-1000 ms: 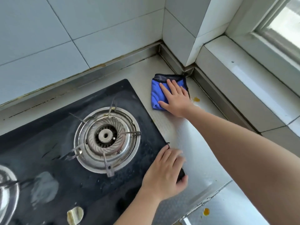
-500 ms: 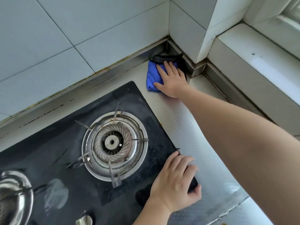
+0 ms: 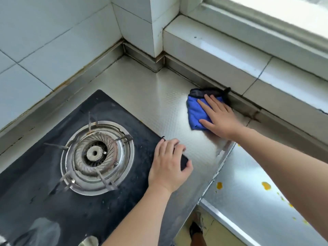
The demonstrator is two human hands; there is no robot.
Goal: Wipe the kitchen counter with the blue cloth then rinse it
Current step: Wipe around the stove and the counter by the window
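Note:
A folded blue cloth (image 3: 195, 112) with a dark edge lies on the steel kitchen counter (image 3: 150, 96), close to the raised strip under the window ledge. My right hand (image 3: 220, 118) presses flat on it with straight fingers, covering its right part. My left hand (image 3: 168, 167) rests on the front right corner of the black gas hob (image 3: 124, 125), its fingers bent over the hob's edge.
A round steel burner (image 3: 95, 155) sits in the hob. Tiled walls and a projecting tiled column (image 3: 142, 25) close the far corner. A lower steel surface (image 3: 248, 201) at the right front carries several yellow spots (image 3: 266, 186). A window ledge (image 3: 230, 50) runs along the right.
My right hand has slid the cloth out of the far corner, along the wall strip toward the right and nearer to me. The left hand stays on the hob's corner.

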